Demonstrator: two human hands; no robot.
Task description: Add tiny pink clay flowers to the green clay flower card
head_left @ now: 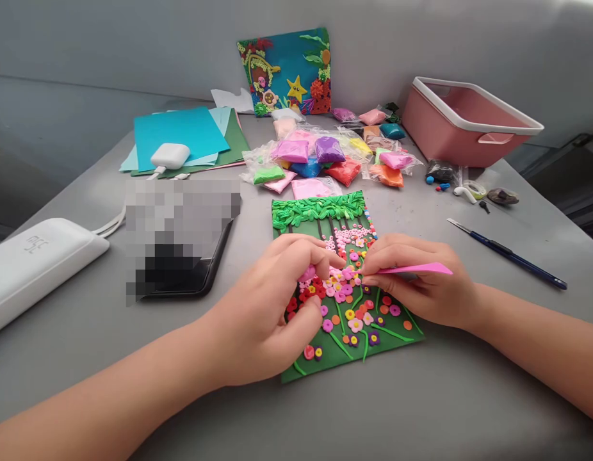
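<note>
Head view: clay flower picture (357, 314), lower centre
Left hand (270, 307): curled around pink clay (307, 274)
Right hand (433, 288): pinching pink modelling tool (421, 269)
Handling: probably dents easily; grip bare edges

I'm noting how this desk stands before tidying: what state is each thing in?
Pink tool: held in the right hand.
Green picture: lying flat, partly covered by the left hand.
Sea picture: propped upright.
Craft knife: lying down, blade exposed.
Pink basket: upright, lidless.
Earbud case: closed.
Power bank: cable plugged in.
Phone: lying flat, screen state unclear.
</note>
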